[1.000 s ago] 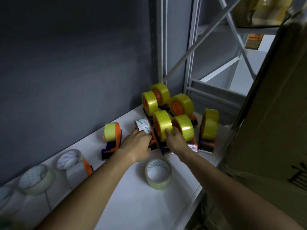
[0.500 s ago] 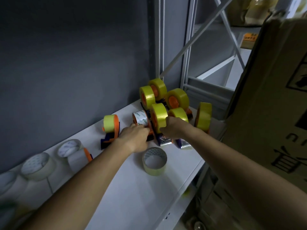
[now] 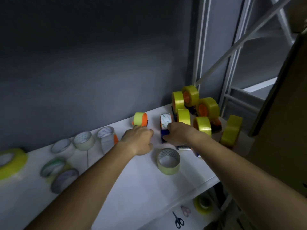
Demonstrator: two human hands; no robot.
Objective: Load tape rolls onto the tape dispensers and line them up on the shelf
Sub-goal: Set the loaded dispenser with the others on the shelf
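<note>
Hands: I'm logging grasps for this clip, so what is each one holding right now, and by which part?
The right hand grips the dispenser with the white printed roll at its dark lower body. The left hand holds nothing visible; its fingers are blurred.

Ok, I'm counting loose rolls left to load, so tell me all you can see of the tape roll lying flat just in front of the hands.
The loose tape roll lies flat on the white shelf, its open core facing up. It looks like clear, pale yellowish tape on a whitish core with small printed marks inside. It sits on no dispenser. Neither the left hand nor the right hand touches it; both are just behind it.
</note>
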